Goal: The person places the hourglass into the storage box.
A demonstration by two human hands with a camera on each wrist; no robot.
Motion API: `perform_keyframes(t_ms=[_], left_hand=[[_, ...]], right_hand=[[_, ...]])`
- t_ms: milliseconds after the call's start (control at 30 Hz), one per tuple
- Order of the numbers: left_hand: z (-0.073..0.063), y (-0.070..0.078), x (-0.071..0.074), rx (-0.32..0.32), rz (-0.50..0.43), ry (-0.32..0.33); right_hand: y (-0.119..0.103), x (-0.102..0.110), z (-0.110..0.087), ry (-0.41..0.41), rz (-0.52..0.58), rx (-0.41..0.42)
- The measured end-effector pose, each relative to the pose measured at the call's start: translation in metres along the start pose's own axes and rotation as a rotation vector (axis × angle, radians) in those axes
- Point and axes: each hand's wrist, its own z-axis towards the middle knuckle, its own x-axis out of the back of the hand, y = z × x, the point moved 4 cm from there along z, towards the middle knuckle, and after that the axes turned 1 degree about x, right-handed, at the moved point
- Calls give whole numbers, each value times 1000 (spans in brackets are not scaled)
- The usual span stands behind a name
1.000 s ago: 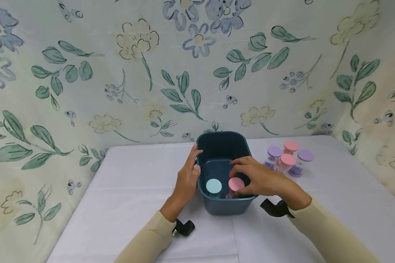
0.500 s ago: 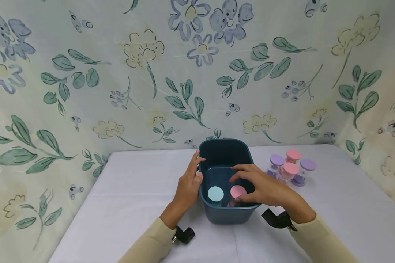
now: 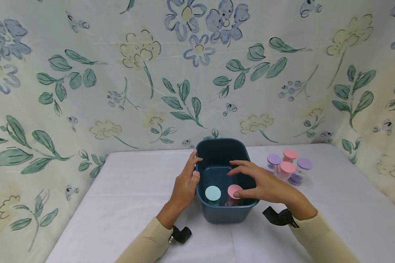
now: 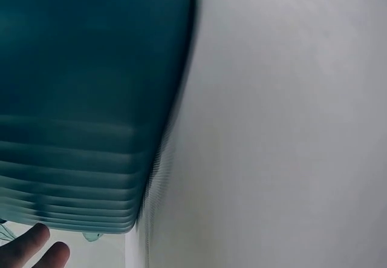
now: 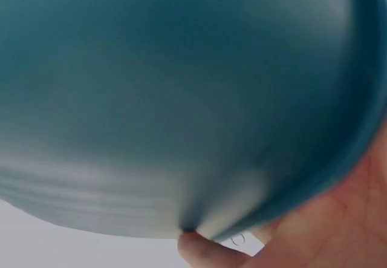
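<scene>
In the head view a dark teal plastic bin (image 3: 222,215) stands mid-table. Two small lidded jars sit inside at its near end: one with a light blue lid (image 3: 213,193), one with a pink lid (image 3: 233,189). My right hand (image 3: 263,182) reaches over the right rim, fingers spread apart, thumb tip over the pink lid's edge. In the right wrist view the bin wall (image 5: 151,98) hides the jars. My left hand (image 3: 185,184) rests along the left outside wall, fingers mostly straight, fingertips at the rim. Two of its fingertips (image 4: 39,235) show past the bin in the left wrist view.
Right of the bin, several small clear jars stand grouped, with purple lids (image 3: 304,163) and pink lids (image 3: 287,169). A white cloth (image 3: 135,197) covers the table. Behind it hangs a floral fabric backdrop (image 3: 184,120).
The right hand's fingers have spread away from the pink-lidded jar, which stays in the bin beside the blue-lidded one. The left hand keeps its place on the bin; the head view has shifted slightly.
</scene>
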Motion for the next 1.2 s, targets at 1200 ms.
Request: perform_keyframes(t_ms=[1200], left_hand=[[-2,-2,0,-35,-43,4]], right_hand=[[64,93,-59,258,-56,-168]])
